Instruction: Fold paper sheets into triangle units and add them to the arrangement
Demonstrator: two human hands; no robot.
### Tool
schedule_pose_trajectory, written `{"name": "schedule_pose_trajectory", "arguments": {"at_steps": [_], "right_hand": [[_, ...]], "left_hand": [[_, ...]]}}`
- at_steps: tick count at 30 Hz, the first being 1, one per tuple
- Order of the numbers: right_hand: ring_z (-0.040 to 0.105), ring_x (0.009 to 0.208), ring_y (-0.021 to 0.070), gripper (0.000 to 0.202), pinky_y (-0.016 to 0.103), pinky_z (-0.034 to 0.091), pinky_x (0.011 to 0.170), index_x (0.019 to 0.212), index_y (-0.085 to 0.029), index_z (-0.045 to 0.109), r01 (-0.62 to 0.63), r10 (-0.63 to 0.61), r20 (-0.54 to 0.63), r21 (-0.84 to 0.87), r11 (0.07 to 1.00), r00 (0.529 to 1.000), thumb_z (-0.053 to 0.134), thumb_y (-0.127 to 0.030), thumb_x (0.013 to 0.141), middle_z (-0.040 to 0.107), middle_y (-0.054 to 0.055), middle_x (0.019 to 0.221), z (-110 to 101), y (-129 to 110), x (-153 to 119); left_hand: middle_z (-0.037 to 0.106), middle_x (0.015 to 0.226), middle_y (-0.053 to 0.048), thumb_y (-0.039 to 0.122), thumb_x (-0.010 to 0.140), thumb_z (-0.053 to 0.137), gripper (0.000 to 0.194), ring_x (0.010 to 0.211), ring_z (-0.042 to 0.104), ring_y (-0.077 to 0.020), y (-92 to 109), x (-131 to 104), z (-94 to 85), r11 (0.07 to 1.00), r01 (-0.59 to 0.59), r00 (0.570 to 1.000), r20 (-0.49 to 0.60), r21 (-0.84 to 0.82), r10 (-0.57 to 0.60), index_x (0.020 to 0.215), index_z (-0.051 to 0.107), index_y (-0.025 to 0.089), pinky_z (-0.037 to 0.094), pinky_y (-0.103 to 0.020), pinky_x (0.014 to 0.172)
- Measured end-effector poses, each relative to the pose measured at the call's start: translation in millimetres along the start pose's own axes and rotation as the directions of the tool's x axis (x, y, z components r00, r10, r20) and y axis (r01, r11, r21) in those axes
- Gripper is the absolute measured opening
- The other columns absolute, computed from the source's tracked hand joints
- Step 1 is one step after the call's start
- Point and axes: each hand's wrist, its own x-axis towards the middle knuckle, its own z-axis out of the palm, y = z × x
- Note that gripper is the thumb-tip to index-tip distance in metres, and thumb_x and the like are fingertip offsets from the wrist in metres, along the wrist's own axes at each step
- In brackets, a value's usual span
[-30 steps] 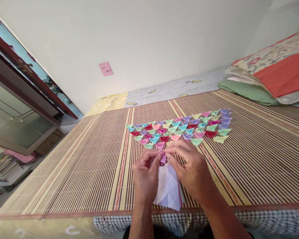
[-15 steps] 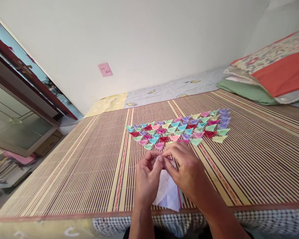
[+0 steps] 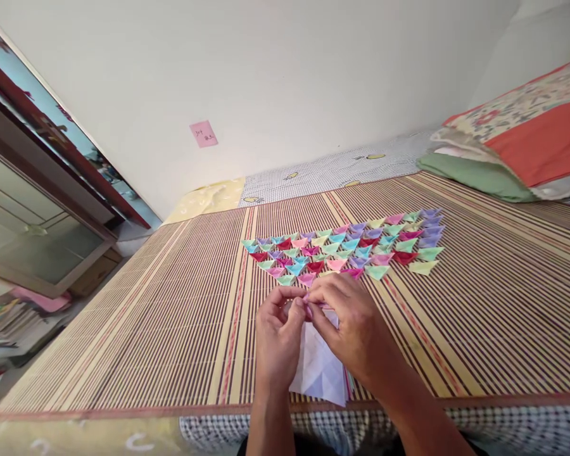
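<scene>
Multicolored folded paper pieces point(image 3: 258, 257) line a striped mat point(image 3: 147, 329) in staggered rows beyond a person's hands, each apparently finished. At center, the left hand point(image 3: 279, 345), thumb and forefinger nearly closed, pinches a small pinkish-purple paper point(image 3: 308, 309), mostly hidden and seemingly only part-shaped. Beneath and nearer the body lies a stack of creased sheets point(image 3: 319, 370), opened out, their folding apparently undone. The right hand point(image 3: 361, 326) meets the left from the other side, fingertips narrowed on the same paper.
</scene>
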Motion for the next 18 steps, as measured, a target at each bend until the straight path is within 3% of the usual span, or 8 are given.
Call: {"name": "schedule_pose_trajectory", "arguments": {"at_steps": [5, 10, 18], "right_hand": [[0.061, 0.091, 0.0249, 0.018, 0.041, 0.048, 0.080, 0.085, -0.022, 0.057, 0.001, -0.001, -0.033, -0.011, 1.000, 0.999, 0.055, -0.005, 0.094, 0.067, 0.007, 0.091, -0.6, 1.5, -0.3], [0.059, 0.092, 0.0249, 0.017, 0.042, 0.049, 0.081, 0.086, -0.020, 0.058, 0.014, -0.015, -0.064, -0.006, 1.000, 0.998, 0.057, -0.006, 0.096, 0.066, 0.008, 0.091, -1.5, 1.6, 0.0], [0.060, 0.093, 0.0249, 0.019, 0.041, 0.050, 0.080, 0.086, -0.021, 0.057, 0.048, -0.049, -0.053, -0.009, 0.999, 0.997, 0.055, -0.005, 0.096, 0.067, 0.008, 0.094, 0.4, 2.5, 0.6]], "left_hand": [[0.072, 0.086, -0.004, 0.034, 0.096, 0.061, 0.018, 0.069, 0.067, -0.0154, 3.2, -1.7, 0.6, 0.996, -0.051, 0.997, -0.055, 0.071, 0.055, 0.097, 0.070, 0.018, 0.058, -0.029, 0.067], [0.073, 0.090, -0.004, 0.032, 0.098, 0.059, 0.017, 0.079, 0.069, -0.0171, 4.6, -6.6, 7.0, 0.980, -0.109, 0.990, -0.071, 0.168, 0.122, 0.099, 0.071, 0.020, 0.057, -0.029, 0.072], [0.070, 0.076, -0.002, 0.023, 0.088, 0.063, 0.010, 0.069, 0.065, -0.0160, -1.7, -2.2, 5.5, 0.998, -0.004, 0.995, -0.096, 0.062, 0.010, 0.091, 0.071, 0.018, 0.053, -0.027, 0.064]]}}
